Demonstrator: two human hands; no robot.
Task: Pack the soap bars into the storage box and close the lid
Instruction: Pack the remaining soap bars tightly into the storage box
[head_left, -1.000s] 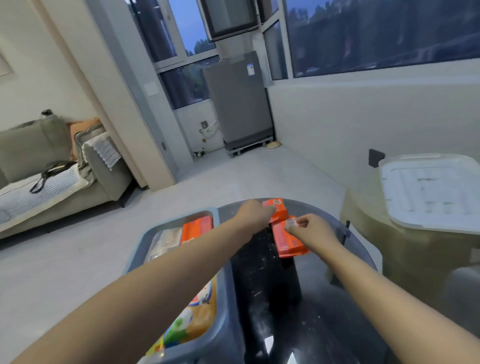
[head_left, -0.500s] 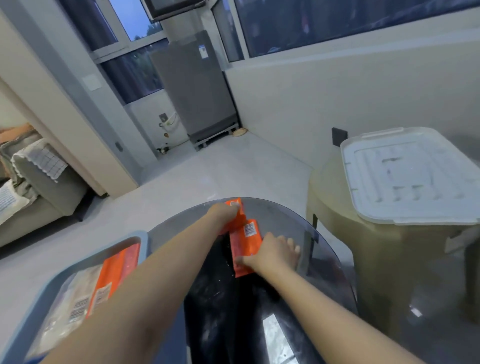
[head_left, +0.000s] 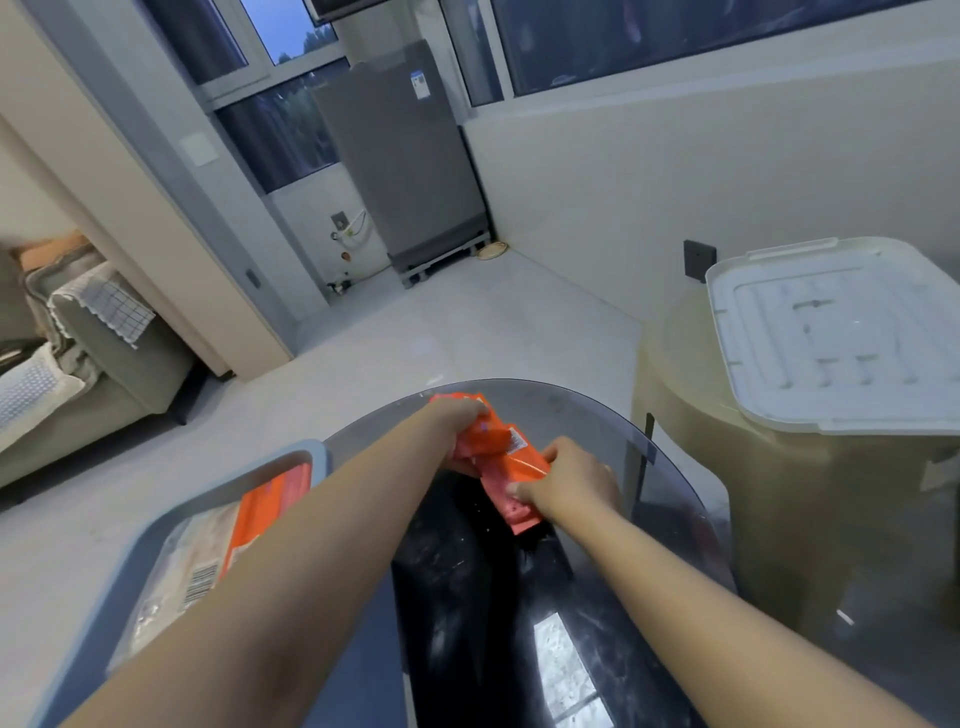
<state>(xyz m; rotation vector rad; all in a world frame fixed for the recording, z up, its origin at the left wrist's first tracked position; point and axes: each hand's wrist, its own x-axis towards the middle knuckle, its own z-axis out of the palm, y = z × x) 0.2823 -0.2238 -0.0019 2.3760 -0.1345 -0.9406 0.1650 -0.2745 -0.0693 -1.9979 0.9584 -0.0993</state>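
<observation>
Orange-wrapped soap bars lie at the far end of a dark glass table (head_left: 597, 415). My left hand (head_left: 457, 415) grips one orange soap bar (head_left: 483, 436) at the far edge. My right hand (head_left: 566, 483) is closed on a second orange soap bar (head_left: 514, 499) just nearer to me. The blue-grey storage box (head_left: 311, 452) stands open at the left under my left forearm, with an orange soap pack (head_left: 270, 509) and a pale pack (head_left: 192, 561) inside. Its white lid (head_left: 841, 338) rests on a beige stool at the right.
The beige stool (head_left: 691, 415) stands close to the table's right edge. A grey appliance (head_left: 405, 156) is at the far wall. A sofa (head_left: 104, 364) sits at the left. Bare floor lies beyond the table.
The view has shifted slightly. My left hand has lifted its soap bar a little, and my right hand has closed more tightly on the nearer bar.
</observation>
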